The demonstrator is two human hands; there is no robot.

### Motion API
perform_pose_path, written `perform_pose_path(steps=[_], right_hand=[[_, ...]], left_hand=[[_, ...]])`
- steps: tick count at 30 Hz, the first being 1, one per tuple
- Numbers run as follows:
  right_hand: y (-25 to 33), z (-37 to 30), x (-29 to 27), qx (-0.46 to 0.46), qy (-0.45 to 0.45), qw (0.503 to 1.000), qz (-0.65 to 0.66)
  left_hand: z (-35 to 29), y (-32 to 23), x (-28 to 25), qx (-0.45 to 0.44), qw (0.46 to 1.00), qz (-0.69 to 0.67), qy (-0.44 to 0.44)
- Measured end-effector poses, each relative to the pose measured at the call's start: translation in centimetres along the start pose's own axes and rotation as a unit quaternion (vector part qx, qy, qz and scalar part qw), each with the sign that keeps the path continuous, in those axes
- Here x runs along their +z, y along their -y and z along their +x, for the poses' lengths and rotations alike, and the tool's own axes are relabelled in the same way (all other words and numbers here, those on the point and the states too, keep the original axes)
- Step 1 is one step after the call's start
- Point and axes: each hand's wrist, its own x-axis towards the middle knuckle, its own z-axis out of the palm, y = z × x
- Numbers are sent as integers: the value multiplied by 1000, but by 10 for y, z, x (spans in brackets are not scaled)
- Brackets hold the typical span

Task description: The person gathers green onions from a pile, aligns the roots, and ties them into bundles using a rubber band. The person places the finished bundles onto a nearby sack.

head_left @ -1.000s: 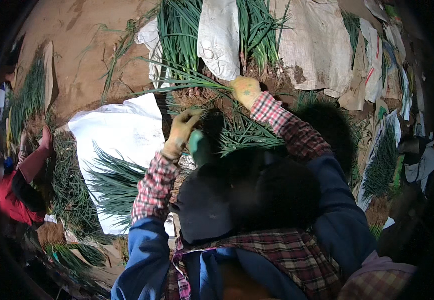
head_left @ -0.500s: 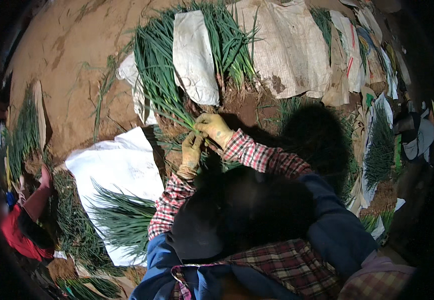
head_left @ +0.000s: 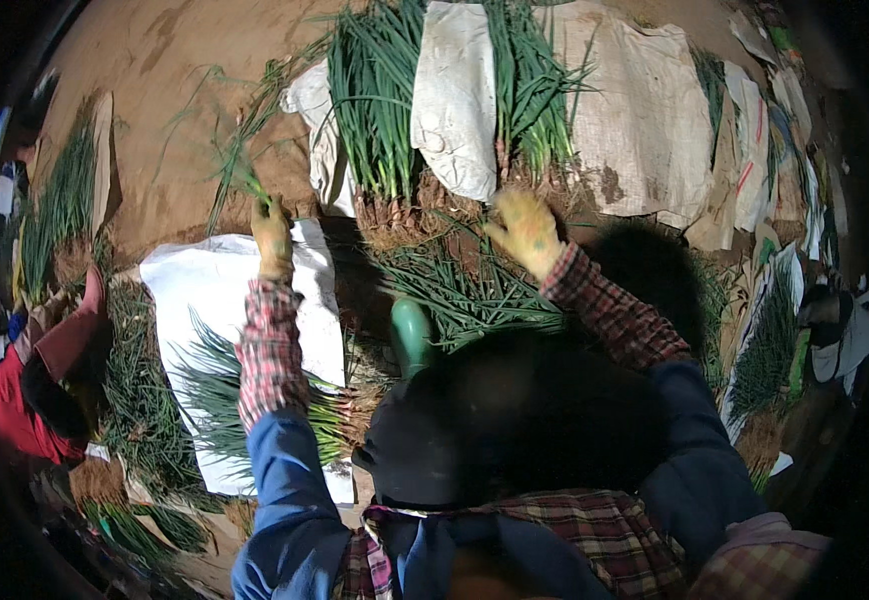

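Observation:
My left hand (head_left: 273, 240), in a yellowish work glove, is raised above the far edge of a white sheet (head_left: 190, 270). Its fingers are closed on a few green onion leaves (head_left: 247, 178), which point away and look slightly blurred. My right hand (head_left: 527, 234), gloved alike, has thumb and fingers apart and shows nothing in its grip. It is near the roots of upright green onions (head_left: 375, 140), just beyond a loose heap of green onions (head_left: 465, 290). On the white sheet lies a bunch of green onions (head_left: 220, 385), roots toward me.
A white cloth strip (head_left: 455, 100) covers part of the standing onions. A large woven sack (head_left: 640, 120) lies to the right. My green boot (head_left: 411, 335) stands beside the heap. Far left, a person in red (head_left: 30, 405) sits near more onions; another person (head_left: 835, 325) is at right.
My hands were together over a green onion; now they are apart. The left has moved left with leaves in it, the right has moved right and opened. The whole view has shifted.

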Motion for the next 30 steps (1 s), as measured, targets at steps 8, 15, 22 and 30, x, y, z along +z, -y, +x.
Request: perform_pose_path(steps=[8, 15, 22, 30], right_hand=[[-21, 57, 15, 184, -63, 979, 63], [-71, 52, 17, 367, -133, 594, 704], [-40, 132, 13, 339, -204, 453, 798], [38, 245, -64, 217, -305, 690, 619]], left_hand=[[59, 59, 88, -6, 877, 465, 118], [76, 66, 79, -219, 969, -105, 43], [34, -11, 75, -91, 957, -275, 25], [8, -86, 126, -68, 883, -463, 42]])
